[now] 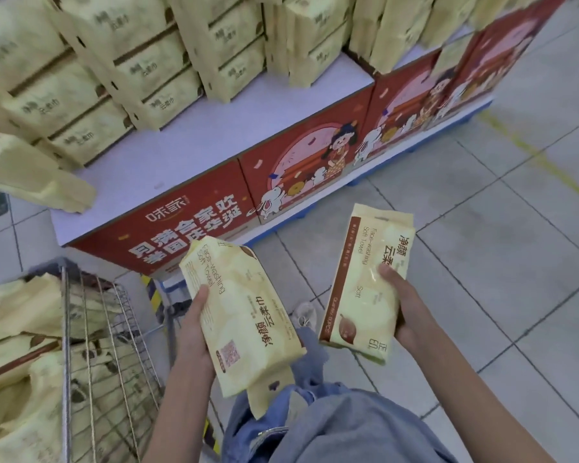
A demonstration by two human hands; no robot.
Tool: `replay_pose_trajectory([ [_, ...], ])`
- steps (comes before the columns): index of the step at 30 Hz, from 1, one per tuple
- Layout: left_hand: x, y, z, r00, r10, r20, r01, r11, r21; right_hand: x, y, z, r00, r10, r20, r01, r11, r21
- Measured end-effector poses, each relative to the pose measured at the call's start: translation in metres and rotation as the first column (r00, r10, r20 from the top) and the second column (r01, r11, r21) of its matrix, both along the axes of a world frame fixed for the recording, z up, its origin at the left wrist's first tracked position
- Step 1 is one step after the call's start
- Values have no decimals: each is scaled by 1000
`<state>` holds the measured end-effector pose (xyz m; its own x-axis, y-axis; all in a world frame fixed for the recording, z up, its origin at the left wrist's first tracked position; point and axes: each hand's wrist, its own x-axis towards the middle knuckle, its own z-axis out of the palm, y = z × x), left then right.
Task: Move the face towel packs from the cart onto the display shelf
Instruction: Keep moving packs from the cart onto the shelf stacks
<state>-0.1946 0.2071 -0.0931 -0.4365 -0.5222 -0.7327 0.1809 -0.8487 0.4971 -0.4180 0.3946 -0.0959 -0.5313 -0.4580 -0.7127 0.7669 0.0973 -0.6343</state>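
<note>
I hold one pale yellow face towel pack in each hand, low in front of me over the floor. My left hand (194,329) grips the left pack (244,315) along its left edge. My right hand (403,302) grips the right pack (365,282) along its right edge. The wire cart (114,329) at my lower left holds several more packs (17,362). Ahead stands the display shelf (181,155), a white top over red printed panels, with several stacked packs (141,61) along its back and one loose pack (37,175) lying at its left end.
The shelf's front strip of white top is bare between the stacks and the edge. Grey tiled floor (498,245) stretches to the right with a yellow line on it. My blue trousers and a shoe (305,315) show below the packs.
</note>
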Motion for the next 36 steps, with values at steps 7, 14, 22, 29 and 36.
replay_pose_trajectory([
  [7, -119, -80, 20, 987, -155, -30, 154, 988, -30, -72, -46, 6, 994, -111, 7, 111, 993, -35],
  [14, -242, -121, 28, 941, -337, 6, 337, 939, -74, -119, -46, -7, 961, -264, 81, 262, 964, 32],
  [22, -360, -121, 12, 953, -303, 11, 303, 951, -60, -250, -67, -20, 977, -204, 69, 200, 978, 58],
  [29, -411, -116, 15, 995, -98, 2, 98, 995, 2, -377, -109, 5, 999, 16, -36, -13, 996, 90],
  [36, -434, -140, 35, 997, 82, -3, -82, 996, -42, -455, -209, 40, 955, 267, -127, -266, 964, 26],
])
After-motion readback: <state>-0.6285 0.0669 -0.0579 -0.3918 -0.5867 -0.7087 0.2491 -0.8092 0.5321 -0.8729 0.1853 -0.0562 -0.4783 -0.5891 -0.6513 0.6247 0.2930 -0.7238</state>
